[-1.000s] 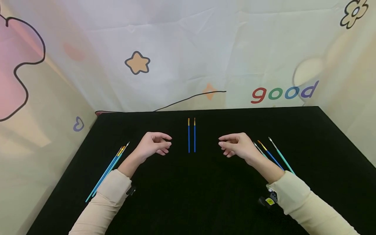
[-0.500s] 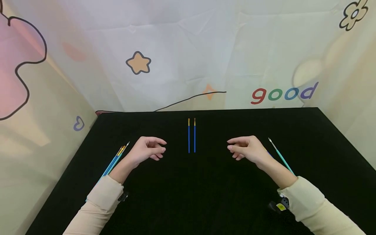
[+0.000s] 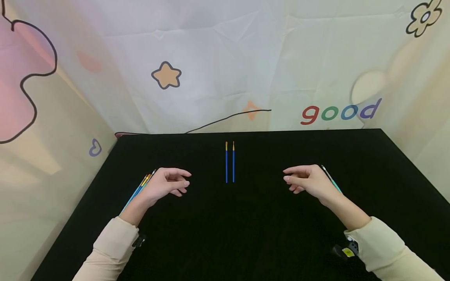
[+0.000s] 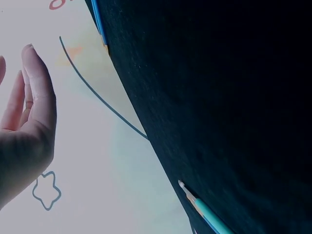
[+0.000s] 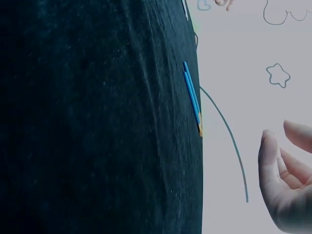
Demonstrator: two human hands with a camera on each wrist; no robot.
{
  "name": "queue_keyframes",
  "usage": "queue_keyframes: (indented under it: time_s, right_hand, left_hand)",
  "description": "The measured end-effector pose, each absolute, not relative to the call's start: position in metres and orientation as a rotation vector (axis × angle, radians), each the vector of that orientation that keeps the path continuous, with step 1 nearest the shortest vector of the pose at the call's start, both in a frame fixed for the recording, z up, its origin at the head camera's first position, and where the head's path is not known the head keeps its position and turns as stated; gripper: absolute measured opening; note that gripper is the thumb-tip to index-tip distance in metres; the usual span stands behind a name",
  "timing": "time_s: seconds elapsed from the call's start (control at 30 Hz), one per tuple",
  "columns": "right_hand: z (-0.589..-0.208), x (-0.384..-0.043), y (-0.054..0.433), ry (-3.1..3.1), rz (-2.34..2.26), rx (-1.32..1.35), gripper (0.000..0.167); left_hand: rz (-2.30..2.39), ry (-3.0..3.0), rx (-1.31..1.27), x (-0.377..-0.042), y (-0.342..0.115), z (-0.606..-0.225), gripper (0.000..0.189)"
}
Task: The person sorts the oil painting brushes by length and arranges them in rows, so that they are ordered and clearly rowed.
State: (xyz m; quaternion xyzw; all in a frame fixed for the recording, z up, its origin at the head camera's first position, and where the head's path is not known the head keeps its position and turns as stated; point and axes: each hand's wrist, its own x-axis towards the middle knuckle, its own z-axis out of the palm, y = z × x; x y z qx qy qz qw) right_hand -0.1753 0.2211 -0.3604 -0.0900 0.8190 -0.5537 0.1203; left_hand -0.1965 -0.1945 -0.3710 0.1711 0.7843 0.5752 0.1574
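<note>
Two blue paintbrushes, a left one [image 3: 226,166] and a right one [image 3: 233,166], lie side by side at the middle of the black table, bristles pointing away. To their left my left hand [image 3: 165,185] hovers with loosely bent fingers, holding nothing. On the other side my right hand [image 3: 311,181] is held in the same way, with nothing in its grasp. Behind the left wrist lie several light-blue and teal brushes [image 3: 135,192], partly hidden by the forearm. A teal brush [image 3: 332,179] with a pale tip shows beyond my right hand; its lower part is covered.
The black tabletop [image 3: 228,234] reaches to a pale printed cloth backdrop [image 3: 225,70] at the back and sides. A dark wrist camera [image 3: 346,249] sits under the right sleeve, and another dark device [image 3: 139,240] under the left sleeve.
Both hands have moved apart, outward and slightly toward the person, away from the two middle brushes. My right arm now covers side brushes that showed earlier. The middle brushes have stayed put.
</note>
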Motion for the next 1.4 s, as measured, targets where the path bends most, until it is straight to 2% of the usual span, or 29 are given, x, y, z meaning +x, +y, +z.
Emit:
queue_keyframes:
  time_s: [0.77,1.4]
  right_hand:
    - [-0.366,-0.164,0.257,2.424,-1.604,-0.157,0.048]
    - [-0.375,-0.160,0.281,2.425,-1.586,-0.144,0.047]
  left_hand:
    - [1.595,2.279,0.458,-0.181,-0.226,-0.377,0.041]
    - [1.601,2.303,0.447,-0.171,-0.252,-0.371,0.039]
